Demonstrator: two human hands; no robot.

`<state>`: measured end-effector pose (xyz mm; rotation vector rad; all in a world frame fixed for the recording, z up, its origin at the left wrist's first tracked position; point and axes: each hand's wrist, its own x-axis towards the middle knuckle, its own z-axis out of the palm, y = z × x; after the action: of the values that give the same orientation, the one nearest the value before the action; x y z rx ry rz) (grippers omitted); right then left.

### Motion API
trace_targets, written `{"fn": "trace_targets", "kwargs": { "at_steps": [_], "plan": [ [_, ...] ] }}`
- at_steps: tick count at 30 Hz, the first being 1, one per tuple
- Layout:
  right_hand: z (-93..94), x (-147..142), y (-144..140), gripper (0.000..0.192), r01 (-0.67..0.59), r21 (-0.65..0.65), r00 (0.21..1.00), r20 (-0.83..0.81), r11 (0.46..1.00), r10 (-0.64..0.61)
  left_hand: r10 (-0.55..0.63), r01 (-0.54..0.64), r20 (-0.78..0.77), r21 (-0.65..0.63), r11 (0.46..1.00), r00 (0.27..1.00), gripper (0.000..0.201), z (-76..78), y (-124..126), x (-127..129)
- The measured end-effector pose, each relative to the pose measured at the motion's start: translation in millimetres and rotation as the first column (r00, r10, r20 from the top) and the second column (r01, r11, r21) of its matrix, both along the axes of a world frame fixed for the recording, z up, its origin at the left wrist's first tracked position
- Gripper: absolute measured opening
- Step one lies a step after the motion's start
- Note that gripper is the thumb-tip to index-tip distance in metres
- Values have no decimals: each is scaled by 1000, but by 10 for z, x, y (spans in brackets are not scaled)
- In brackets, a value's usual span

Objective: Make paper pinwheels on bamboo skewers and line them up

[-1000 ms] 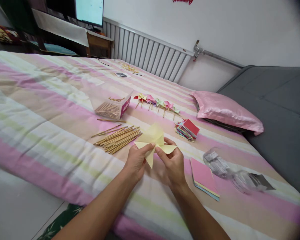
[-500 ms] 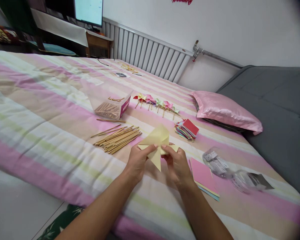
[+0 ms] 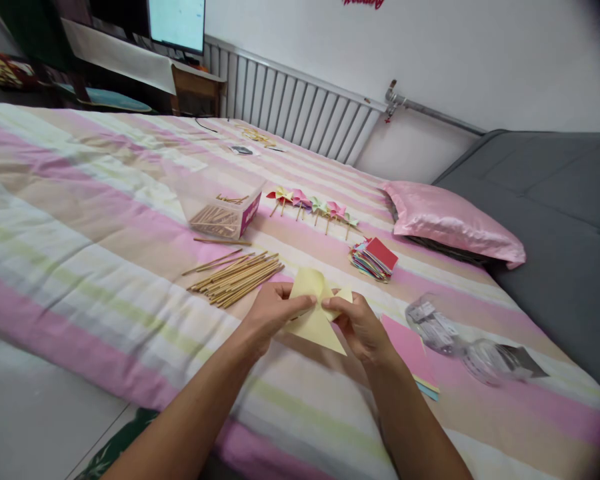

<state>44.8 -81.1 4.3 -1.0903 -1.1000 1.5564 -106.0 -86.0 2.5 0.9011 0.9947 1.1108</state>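
Both my hands hold one pale yellow paper piece (image 3: 316,313) cut into pointed flaps, just above the striped bedspread (image 3: 105,220). My left hand (image 3: 270,312) pinches its left side with thumb and fingers. My right hand (image 3: 361,327) pinches the right side, where a small flap sticks up. A loose pile of thin wooden sticks (image 3: 236,277) lies just left of my left hand. A flat stack of coloured paper sheets (image 3: 414,357), pink on top, lies under and right of my right wrist.
A clear box of sticks (image 3: 225,215) stands further back. Behind it lies a row of finished paper pinwheels (image 3: 314,205), then a fanned stack of coloured squares (image 3: 375,259). Clear plastic packets (image 3: 460,340) lie at right, a pink pillow (image 3: 450,223) beyond.
The yellow paper has turned in my hands: its large flap now points down and toward me instead of up. Both hands have dropped slightly lower, closer to the bedspread.
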Motion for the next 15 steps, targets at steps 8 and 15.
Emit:
{"fn": "trace_targets", "kwargs": {
  "at_steps": [8,15],
  "plan": [
    [-25,6,-21,6,-21,27,995,102,999,18,-54,53,-115,-11,999,992,21,-8,-5,1],
    [-11,-5,-14,8,-45,59,992,124,997,37,-73,72,-76,-13,997,994,22,13,-30,5]
  ]
}}
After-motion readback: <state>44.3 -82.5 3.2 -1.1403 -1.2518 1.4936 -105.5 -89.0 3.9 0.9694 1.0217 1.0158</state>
